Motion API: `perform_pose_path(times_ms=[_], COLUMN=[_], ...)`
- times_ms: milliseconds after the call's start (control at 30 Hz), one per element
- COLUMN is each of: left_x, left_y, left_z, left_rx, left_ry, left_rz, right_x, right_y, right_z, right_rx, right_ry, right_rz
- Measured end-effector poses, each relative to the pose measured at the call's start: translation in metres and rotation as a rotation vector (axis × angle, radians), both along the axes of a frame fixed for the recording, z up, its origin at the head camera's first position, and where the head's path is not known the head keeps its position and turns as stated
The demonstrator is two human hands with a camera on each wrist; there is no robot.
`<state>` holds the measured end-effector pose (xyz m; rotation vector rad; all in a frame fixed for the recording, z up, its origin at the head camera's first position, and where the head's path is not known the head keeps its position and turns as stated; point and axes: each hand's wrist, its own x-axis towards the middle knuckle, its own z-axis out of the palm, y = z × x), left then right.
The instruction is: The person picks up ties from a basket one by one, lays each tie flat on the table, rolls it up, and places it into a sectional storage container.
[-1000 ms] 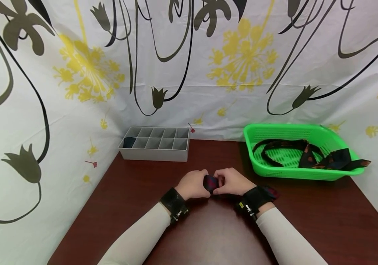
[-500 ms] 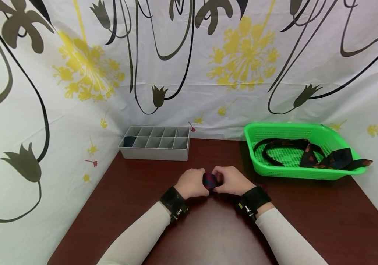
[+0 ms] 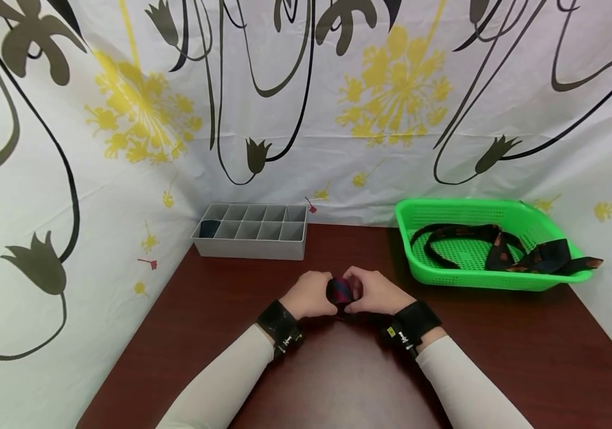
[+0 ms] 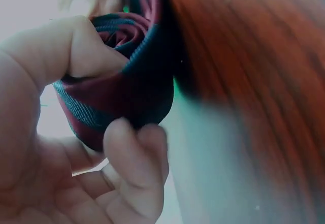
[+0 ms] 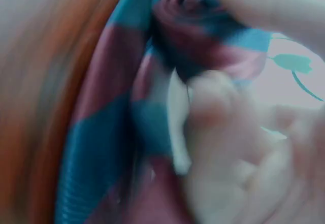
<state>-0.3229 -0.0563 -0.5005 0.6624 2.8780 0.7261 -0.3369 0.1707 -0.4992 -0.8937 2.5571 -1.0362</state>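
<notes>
Fingers of both hands close around a rolled-up necktie of dark red fabric with navy stripes (image 3: 339, 290), held just above the dark reddish-brown wooden bench (image 3: 338, 369) in front of the person. The left hand (image 3: 310, 296) pinches the roll from its left side: in the left wrist view its thumb presses on the top of the coil (image 4: 119, 82) while its curled fingers (image 4: 134, 163) cup the underside. The right hand (image 3: 375, 293) grips the same roll from the other side; in the blurred right wrist view its fingers (image 5: 223, 112) wrap over the coil (image 5: 203, 36), and a loose striped tail of the tie trails away from it toward the bench. Both wrists wear black straps, and pale long sleeves cover the forearms.

Beyond the rolled tie and to its left, a grey plastic organiser box with small square compartments (image 3: 252, 232) stands at the far edge of the bench against the backdrop; a dark item (image 3: 210, 229) sits in its front left compartment. Beyond the rolled tie and to its right, well apart from the hands, a bright green plastic mesh basket (image 3: 447, 279) holds dark patterned neckties (image 3: 499, 247), one end hanging over the basket's right rim. A white curtain printed with yellow flowers and dark stems (image 3: 306, 107) surrounds the bench.
</notes>
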Motion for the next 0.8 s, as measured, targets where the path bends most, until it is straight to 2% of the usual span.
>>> perform_pose_path(times_ms=[67, 133, 267, 400, 533, 800], left_x=[-0.001, -0.003, -0.005, -0.006, -0.006, -0.005], left_y=[-0.002, -0.004, -0.009, -0.013, -0.016, -0.015], left_z=[0.001, 0.001, 0.002, 0.006, 0.008, 0.008], left_rx=[0.003, 0.013, 0.027, 0.033, 0.025, -0.006], left_ry=[-0.01, -0.032, -0.065, -0.047, -0.03, -0.031], left_rz=[-0.005, -0.011, -0.036, -0.022, 0.015, 0.046], right_x=[0.0, 0.0, -0.003, -0.007, -0.009, -0.009], right_y=[0.002, 0.005, 0.011, 0.017, 0.029, 0.045], right_z=[0.0, -0.001, -0.003, -0.002, 0.002, 0.015], right_rx=[-0.005, 0.005, 0.039, 0.08, 0.146, 0.249], right_ry=[-0.079, -0.116, -0.042, -0.021, -0.037, -0.054], right_rz=[0.018, 0.032, 0.045, 0.055, 0.031, -0.049])
